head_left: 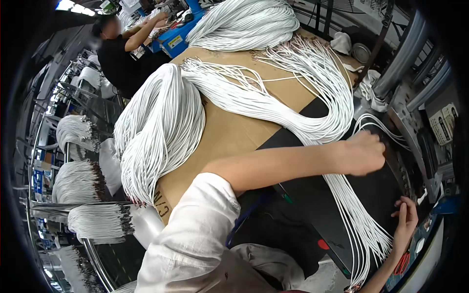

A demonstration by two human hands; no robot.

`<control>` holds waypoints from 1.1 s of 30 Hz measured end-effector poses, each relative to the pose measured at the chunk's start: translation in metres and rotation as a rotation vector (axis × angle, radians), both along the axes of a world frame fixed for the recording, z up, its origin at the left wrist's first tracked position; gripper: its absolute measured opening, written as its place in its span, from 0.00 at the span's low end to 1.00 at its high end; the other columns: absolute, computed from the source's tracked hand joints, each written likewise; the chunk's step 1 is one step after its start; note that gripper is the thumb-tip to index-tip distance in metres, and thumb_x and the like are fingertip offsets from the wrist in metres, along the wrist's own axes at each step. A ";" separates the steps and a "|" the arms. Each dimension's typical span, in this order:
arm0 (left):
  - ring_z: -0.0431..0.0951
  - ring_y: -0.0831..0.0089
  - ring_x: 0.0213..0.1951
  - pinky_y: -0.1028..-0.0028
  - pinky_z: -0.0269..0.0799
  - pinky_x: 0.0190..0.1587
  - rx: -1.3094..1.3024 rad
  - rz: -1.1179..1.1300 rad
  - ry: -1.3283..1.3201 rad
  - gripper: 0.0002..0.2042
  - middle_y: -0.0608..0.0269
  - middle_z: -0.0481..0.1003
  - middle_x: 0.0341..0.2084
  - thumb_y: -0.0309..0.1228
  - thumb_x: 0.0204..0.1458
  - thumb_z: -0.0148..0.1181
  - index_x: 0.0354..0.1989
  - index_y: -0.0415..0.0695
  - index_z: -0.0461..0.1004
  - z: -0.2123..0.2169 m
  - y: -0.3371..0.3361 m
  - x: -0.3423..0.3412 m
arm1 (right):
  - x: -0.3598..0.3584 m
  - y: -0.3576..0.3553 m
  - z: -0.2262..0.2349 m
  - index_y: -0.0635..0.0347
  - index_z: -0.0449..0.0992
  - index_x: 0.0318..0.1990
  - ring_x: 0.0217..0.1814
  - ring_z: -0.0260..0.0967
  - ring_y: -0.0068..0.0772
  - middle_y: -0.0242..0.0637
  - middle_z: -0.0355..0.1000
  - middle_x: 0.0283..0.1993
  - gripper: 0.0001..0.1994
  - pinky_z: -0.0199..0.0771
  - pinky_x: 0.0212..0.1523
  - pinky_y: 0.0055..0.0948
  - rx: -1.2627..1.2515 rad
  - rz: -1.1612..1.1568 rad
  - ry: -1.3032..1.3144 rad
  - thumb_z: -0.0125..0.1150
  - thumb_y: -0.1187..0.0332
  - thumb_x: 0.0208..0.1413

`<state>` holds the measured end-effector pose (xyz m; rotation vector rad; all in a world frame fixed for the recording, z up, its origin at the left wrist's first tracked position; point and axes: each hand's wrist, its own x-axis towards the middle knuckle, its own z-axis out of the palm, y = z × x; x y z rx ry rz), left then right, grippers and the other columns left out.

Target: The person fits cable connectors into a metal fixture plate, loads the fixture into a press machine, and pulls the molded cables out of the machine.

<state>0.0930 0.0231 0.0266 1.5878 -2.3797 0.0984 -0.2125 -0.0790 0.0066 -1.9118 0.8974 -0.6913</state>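
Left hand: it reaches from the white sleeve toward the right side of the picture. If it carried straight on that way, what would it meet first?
Probably the grey metal machine frame just beyond the left hand, which rests on the white cable bundle. A few loose white cables cross the gap and may come first; depth is unclear.

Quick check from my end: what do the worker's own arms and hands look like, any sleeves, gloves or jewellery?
Both hands are bare, with no gloves. The left arm wears a loose white short sleeve that ends above the elbow, leaving the forearm uncovered down to the left hand. No watch or wristband shows on it. The right hand and its forearm are also bare; whether that arm has a sleeve is out of view. No rings can be made out.
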 end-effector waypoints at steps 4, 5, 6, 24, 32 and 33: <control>0.77 0.59 0.40 0.64 0.73 0.35 0.125 -0.119 0.229 0.08 0.56 0.76 0.30 0.30 0.41 0.65 0.28 0.39 0.79 -0.010 0.045 -0.028 | 0.008 -0.004 0.001 0.65 0.74 0.52 0.40 0.71 0.21 0.34 0.73 0.42 0.13 0.70 0.34 0.19 0.037 0.056 0.000 0.52 0.67 0.67; 0.77 0.59 0.40 0.64 0.73 0.35 0.121 -0.120 0.232 0.08 0.56 0.76 0.30 0.30 0.41 0.65 0.28 0.39 0.79 -0.005 0.047 -0.029 | 0.009 -0.005 0.002 0.65 0.74 0.52 0.40 0.70 0.21 0.34 0.73 0.42 0.13 0.70 0.34 0.19 0.053 0.065 -0.002 0.51 0.67 0.67; 0.78 0.57 0.39 0.62 0.73 0.34 0.140 -0.172 0.180 0.08 0.55 0.77 0.30 0.31 0.41 0.65 0.27 0.39 0.79 0.002 0.047 -0.033 | 0.009 -0.005 0.006 0.65 0.74 0.52 0.40 0.70 0.21 0.34 0.73 0.42 0.13 0.70 0.34 0.19 0.049 0.063 0.001 0.51 0.67 0.67; 0.75 0.64 0.30 0.65 0.70 0.34 -0.316 -0.207 0.591 0.05 0.65 0.75 0.26 0.31 0.43 0.66 0.27 0.44 0.79 -0.023 0.055 -0.020 | -0.062 0.027 0.145 0.68 0.74 0.46 0.28 0.74 0.40 0.39 0.75 0.26 0.26 0.72 0.36 0.38 -0.267 0.682 0.928 0.75 0.69 0.37; 0.75 0.71 0.27 0.70 0.71 0.31 -0.505 -0.140 0.748 0.06 0.66 0.77 0.27 0.30 0.47 0.65 0.31 0.41 0.80 -0.011 0.058 -0.009 | 0.048 0.047 0.089 0.65 0.74 0.38 0.25 0.71 0.32 0.36 0.68 0.21 0.15 0.68 0.28 0.31 -0.091 0.613 0.430 0.71 0.68 0.47; 0.76 0.70 0.27 0.71 0.72 0.31 -0.373 -0.056 0.905 0.06 0.65 0.77 0.26 0.30 0.49 0.64 0.30 0.40 0.80 -0.003 0.057 -0.007 | 0.043 0.046 0.090 0.65 0.73 0.37 0.25 0.70 0.30 0.34 0.69 0.22 0.14 0.67 0.26 0.29 0.000 0.591 0.463 0.70 0.67 0.50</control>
